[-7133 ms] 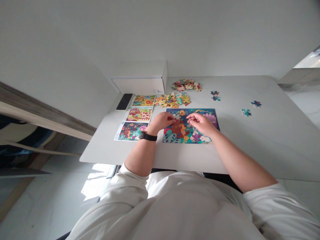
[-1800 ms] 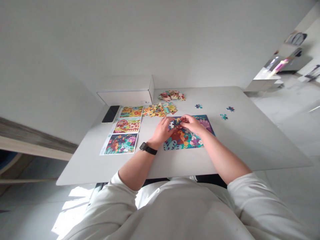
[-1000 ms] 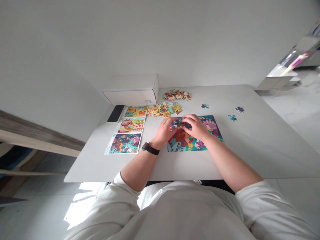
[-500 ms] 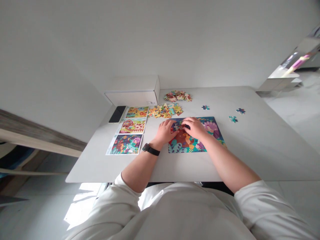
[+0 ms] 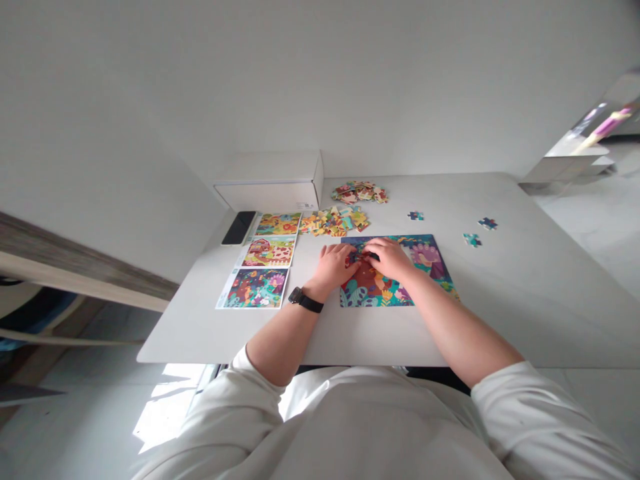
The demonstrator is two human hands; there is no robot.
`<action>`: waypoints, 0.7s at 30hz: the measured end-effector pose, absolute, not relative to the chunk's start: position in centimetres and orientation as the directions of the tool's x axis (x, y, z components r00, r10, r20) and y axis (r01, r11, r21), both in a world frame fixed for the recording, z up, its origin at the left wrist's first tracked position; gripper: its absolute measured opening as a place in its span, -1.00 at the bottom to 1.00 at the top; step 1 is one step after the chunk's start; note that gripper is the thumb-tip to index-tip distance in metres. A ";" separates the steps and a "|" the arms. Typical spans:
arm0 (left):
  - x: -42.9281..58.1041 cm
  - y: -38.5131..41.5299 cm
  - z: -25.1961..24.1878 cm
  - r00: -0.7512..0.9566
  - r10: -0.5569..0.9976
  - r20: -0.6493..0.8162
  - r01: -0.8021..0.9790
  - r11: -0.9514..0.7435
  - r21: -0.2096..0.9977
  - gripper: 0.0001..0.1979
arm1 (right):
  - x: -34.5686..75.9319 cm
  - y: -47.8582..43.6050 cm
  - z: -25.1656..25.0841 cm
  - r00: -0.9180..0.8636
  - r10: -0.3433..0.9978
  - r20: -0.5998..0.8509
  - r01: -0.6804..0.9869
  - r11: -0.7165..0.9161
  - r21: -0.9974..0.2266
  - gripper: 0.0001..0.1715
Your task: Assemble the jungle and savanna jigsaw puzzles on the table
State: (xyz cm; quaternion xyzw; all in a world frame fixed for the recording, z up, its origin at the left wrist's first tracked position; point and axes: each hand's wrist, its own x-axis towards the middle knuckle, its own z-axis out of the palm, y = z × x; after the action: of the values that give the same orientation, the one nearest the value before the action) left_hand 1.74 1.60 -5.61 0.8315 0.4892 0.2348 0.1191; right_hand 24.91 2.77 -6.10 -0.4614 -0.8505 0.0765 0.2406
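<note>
A colourful jigsaw puzzle (image 5: 367, 295) lies in front of me, showing a purple peacock and leafy plants. My left hand (image 5: 333, 267) rests on its left side, fingers spread over the surface and thumb toward the middle. Across from it, my right hand (image 5: 390, 258) has thumb and fingertips bent together at a puzzle piece (image 5: 359, 255) in the upper left area. The piece sits between the two hands and is partly hidden by the fingers. On the left, a reference sheet (image 5: 256, 288) shows the same picture.
Three loose pieces (image 5: 472, 240) lie to the right. Behind the puzzle are a yellowish pile of pieces (image 5: 335, 221) and a reddish pile (image 5: 360, 192). A white box (image 5: 267, 193) stands at the back left of the table (image 5: 210, 333), with a phone (image 5: 239, 228) before it.
The pale gap in the puzzle's upper left is now covered by dark colours, and my right fingertips are closer to it. My left hand has barely moved. The whole view shifted slightly.
</note>
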 end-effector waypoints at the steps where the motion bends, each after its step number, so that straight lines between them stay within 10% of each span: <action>1: 1.8 1.6 -5.6 0.409 0.873 0.267 0.760 -0.488 0.430 -0.68 | 24.9 2.7 -6.1 -0.456 0.823 0.339 0.750 0.560 -0.352 -0.70; 21: 1.9 1.5 -5.2 0.547 0.782 0.297 0.658 -0.622 0.426 -0.73 | 25.9 1.6 -5.7 -0.555 0.789 0.263 0.741 0.613 -0.274 -0.67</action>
State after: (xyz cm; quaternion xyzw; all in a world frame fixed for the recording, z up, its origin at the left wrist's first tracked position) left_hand 1.88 1.54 -5.18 0.8694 0.4141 0.2345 0.1331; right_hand 25.91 1.61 -5.72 -0.4350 -0.8794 0.0655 0.1820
